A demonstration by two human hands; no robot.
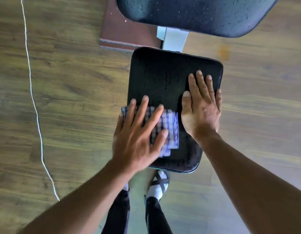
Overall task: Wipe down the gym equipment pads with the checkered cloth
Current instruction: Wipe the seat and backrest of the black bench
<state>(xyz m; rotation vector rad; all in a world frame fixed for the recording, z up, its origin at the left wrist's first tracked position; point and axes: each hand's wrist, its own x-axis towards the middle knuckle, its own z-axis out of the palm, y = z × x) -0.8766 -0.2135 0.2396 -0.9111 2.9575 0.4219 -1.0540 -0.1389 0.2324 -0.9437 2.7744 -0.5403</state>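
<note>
Floor [62, 81]: wooden boards are lying under everything, with a thin white cord [33, 98] trailing along the left.
Back pad [197, 14]: black, speckled with pale spots, is sitting farther from the person, beyond a white bracket [173, 39].
Seat pad [163, 78]: black, is running lengthwise away from the person, the near end just above the feet.
Left hand [138, 132]: fingers spread flat, is pressing the checkered cloth [168, 127] onto the near-left part of the seat pad; blur suggests it is sweeping.
Right hand [202, 108]: open and flat, is resting on the right side of the seat pad, just beside the cloth, probably steadying.
Key relation: unwiped pad area is lying ahead of the cloth, along the long axis, so the left hand is likely needing to push forward.
</note>
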